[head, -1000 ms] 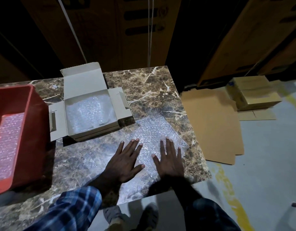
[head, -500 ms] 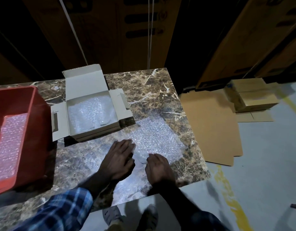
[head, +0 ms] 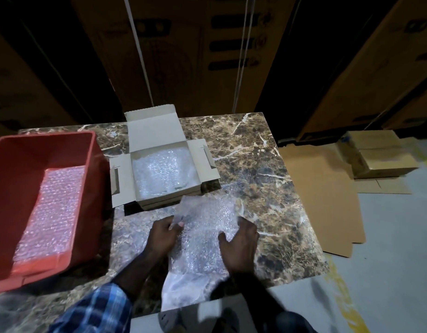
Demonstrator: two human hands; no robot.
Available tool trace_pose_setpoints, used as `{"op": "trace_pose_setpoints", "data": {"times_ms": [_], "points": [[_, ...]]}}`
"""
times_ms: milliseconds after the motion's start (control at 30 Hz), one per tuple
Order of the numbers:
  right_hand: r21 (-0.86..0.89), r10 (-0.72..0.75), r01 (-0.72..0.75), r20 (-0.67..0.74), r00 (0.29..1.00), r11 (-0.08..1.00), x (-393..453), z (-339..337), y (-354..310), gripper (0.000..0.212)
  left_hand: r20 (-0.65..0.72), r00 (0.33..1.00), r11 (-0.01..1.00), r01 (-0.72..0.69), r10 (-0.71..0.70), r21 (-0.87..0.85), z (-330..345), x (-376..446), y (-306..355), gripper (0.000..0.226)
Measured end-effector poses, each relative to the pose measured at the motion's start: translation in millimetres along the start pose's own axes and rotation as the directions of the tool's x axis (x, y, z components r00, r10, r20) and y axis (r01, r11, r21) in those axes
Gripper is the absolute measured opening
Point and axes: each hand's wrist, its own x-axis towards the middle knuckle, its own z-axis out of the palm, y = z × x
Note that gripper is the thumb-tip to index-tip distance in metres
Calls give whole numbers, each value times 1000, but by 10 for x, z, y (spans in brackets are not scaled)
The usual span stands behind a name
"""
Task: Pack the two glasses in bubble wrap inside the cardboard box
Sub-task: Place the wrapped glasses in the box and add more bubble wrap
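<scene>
A: Where's the wrap?

B: Clear bubble-wrap sheet (head: 205, 227) lifted off the brown marble table (head: 267, 164), left hand (head: 162, 234) & right hand (head: 241, 243) fingers curled on its edges. Open grey cardboard box (head: 159, 150) just beyond, already lined.

A: Risk?

B: Glasses not visible; loose grip, sheet prob slips off the edge.

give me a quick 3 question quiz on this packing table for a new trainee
1. True or false: the cardboard box on the table has its flaps open.
2. What lies in the red bin? A) glasses B) bubble wrap C) tape
3. Fill in: the left hand and right hand both have a grip on the ____.

Key
1. True; wrapped contents show inside.
2. B; a strip lies on its floor.
3. Bubble wrap sheet, lifted near the table's front edge.
</scene>
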Motion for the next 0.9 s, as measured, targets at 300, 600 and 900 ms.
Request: {"op": "trace_pose_setpoints", "data": {"times_ms": [300, 600, 900], "points": [[691, 116, -582, 596, 794, 429, 218, 195, -430, 58, 270, 952, 944, -50, 144, -327, -785, -18, 138, 14], [514, 8, -182, 321, 947, 839, 725, -42, -1216, 21, -180, 977, 921, -174, 116, -350, -1112, 423, 611, 20], [134, -202, 175, 220, 954, 975, 1363, 210, -1813, 41, -467, 860, 978, -200, 205, 60, -1060, 909, 843, 33]]}}
